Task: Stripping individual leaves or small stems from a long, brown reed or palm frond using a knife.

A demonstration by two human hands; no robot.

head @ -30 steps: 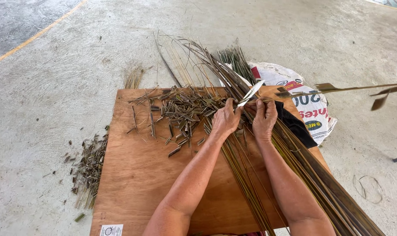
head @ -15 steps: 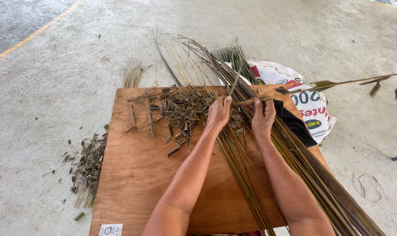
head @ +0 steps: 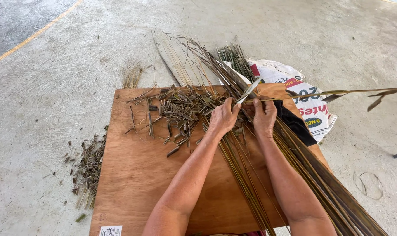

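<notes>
Left hand grips what looks like a small knife, right hand pinches a long leaf strip stretching right, above the far edge of the plywood board.

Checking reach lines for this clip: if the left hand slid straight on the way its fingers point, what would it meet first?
Probably the bundle of long dry palm-leaf stalks fanning past the brown plywood board; the left hand already rests among them, though depth is unclear.

bare grey concrete floor, scuffed and streaked, in even daylight. yellow painted line across far left corner, darker smoother paving beyond. brown plywood board flat on floor.
</notes>
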